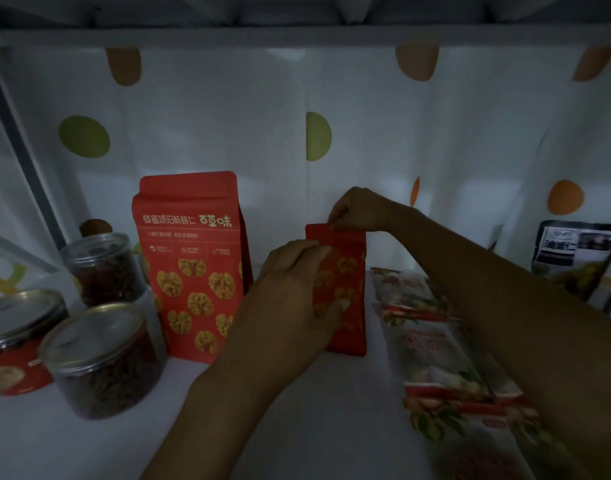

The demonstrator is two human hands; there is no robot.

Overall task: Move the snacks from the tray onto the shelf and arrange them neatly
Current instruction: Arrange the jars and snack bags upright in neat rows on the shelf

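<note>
Now you are standing the small red walnut bag [345, 292] upright on the shelf [297, 410], just right of the tall red walnut bag [193, 268], your left hand [290, 296] wrapped around its front and your right hand [359, 209] pinching its top edge, so next square it and let go.

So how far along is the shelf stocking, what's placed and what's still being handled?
Already on the shelf: three clear jars, one tall red walnut bag standing upright, flat packets lying at right, and a dark packet at far right. In hand: a second red bag, the left hand on its face and the right hand pinching its top. The tray is out of view, so what is left cannot be told.
</note>
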